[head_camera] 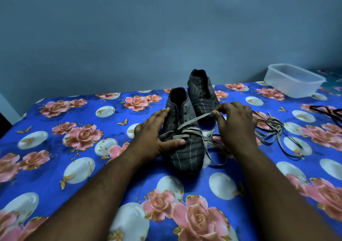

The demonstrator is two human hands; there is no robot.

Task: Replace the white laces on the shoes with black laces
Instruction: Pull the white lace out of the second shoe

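Observation:
Two dark striped shoes stand on the flowered blue cloth. The near shoe [182, 148] still carries a white lace [187, 129] through its lower eyelets. My left hand [153, 129] rests flat on that shoe's left side, thumb across its toe. My right hand [235, 124] pinches a strand of the white lace and holds it taut to the right. The far shoe [202, 90] has bare eyelets. A loose white lace [273, 131] lies in a tangle right of my right hand. Black laces [327, 111] lie at the right edge.
A clear plastic tub [294, 79] stands at the far right corner of the bed. The blue flowered cloth [74, 148] covers the whole surface, and a grey-blue wall rises behind it.

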